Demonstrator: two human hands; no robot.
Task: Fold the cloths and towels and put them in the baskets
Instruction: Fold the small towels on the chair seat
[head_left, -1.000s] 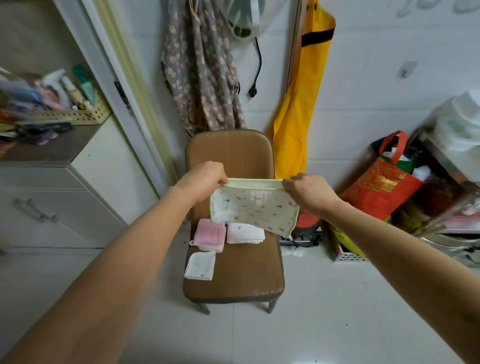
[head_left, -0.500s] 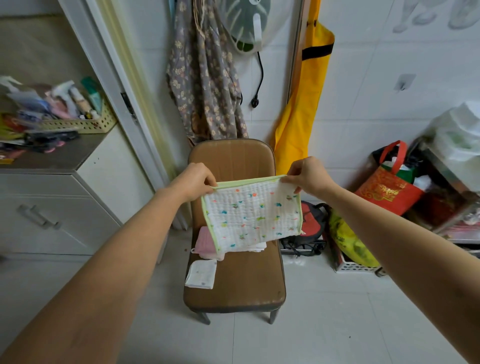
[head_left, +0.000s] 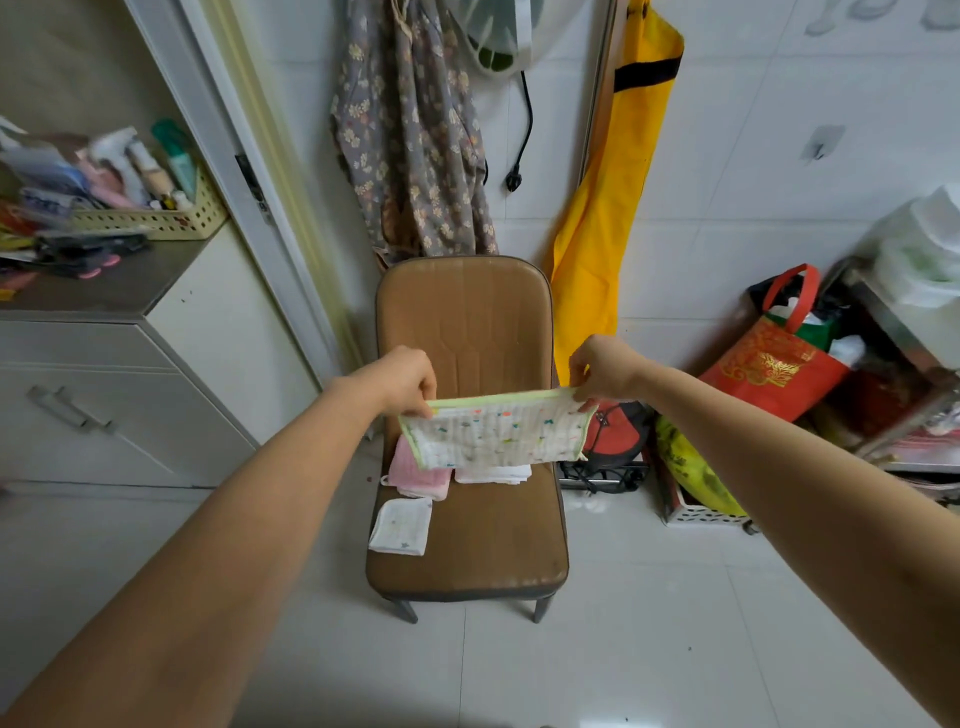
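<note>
**Item: green-edged printed cloth, held mid-fold above chair**

Printed cloth (head_left: 496, 434) held stretched above the brown chair (head_left: 467, 332). Left hand (head_left: 408, 382) and right hand (head_left: 597, 369), set apart, each pinch a top corner, likely to keep the edge taut for a fold. On the chair seat beneath: pink cloth (head_left: 418, 475), white cloth (head_left: 493, 474), small white cloth (head_left: 401, 526), apparently already folded. Right of chair: red bag (head_left: 774, 366), gold motif illegible. No readable writing.
</note>
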